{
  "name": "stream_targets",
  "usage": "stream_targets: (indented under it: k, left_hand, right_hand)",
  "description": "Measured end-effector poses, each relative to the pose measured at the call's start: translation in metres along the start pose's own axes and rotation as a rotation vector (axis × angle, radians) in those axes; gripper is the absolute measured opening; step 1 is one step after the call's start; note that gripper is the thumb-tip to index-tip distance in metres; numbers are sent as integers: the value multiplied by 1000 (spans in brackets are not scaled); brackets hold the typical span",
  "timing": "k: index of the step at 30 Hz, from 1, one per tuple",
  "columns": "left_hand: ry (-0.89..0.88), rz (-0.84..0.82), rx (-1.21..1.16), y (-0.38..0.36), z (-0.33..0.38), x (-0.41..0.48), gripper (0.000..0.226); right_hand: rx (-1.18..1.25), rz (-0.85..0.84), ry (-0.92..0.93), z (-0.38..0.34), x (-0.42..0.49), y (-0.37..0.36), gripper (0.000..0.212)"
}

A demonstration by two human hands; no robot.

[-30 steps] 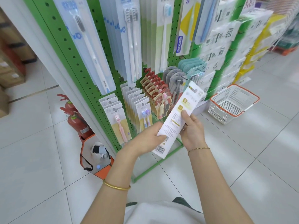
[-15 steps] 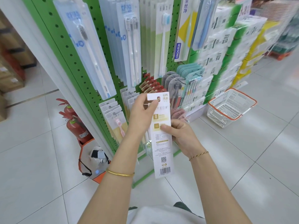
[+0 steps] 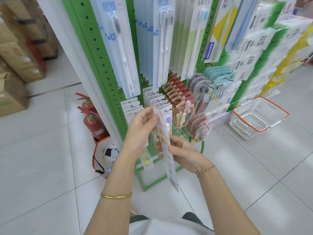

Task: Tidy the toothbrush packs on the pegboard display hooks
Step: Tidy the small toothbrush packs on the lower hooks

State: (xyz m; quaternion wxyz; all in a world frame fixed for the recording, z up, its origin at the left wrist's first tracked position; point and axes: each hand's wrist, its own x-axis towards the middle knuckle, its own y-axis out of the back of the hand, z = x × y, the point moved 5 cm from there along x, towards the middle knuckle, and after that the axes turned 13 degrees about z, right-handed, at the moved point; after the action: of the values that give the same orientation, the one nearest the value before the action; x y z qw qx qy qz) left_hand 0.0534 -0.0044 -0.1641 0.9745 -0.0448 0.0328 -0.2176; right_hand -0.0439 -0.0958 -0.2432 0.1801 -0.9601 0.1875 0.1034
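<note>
Card, white, long and narrow, backs the toothbrush pack (image 3: 169,167), which is held upright before the perforated green pegboard (image 3: 101,53). Its top is pinched by the left hand (image 3: 144,126), its middle by the right hand (image 3: 184,153). A barcode (image 3: 173,181) is printed at its foot; "FROG" is read on a hanging pack (image 3: 218,36) above.

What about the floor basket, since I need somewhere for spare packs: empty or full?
Empty. The white, orange-rimmed basket stands on the floor right of the display; its mesh bottom shows bare, nothing inside.
</note>
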Motion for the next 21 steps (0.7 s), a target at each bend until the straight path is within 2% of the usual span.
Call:
stream_targets:
  k: [3, 5, 11, 16, 21]
  left_hand:
    - [-144, 312, 168, 37, 8, 4, 18]
    - [-146, 391, 215, 53, 8, 6, 12]
    - [-84, 362, 316, 63, -10, 10, 8]
    - [-88, 360, 403, 64, -19, 16, 2]
    - [-83, 374, 461, 69, -26, 26, 4]
  right_hand:
    - [-273, 245, 54, 2, 14, -9, 64]
    - [-449, 387, 70, 0, 19, -23, 62]
    - [-852, 664, 210, -1, 24, -52, 67]
    - [-1047, 707, 245, 2, 33, -60, 63]
    - [-1061, 734, 233, 11, 45, -63, 61]
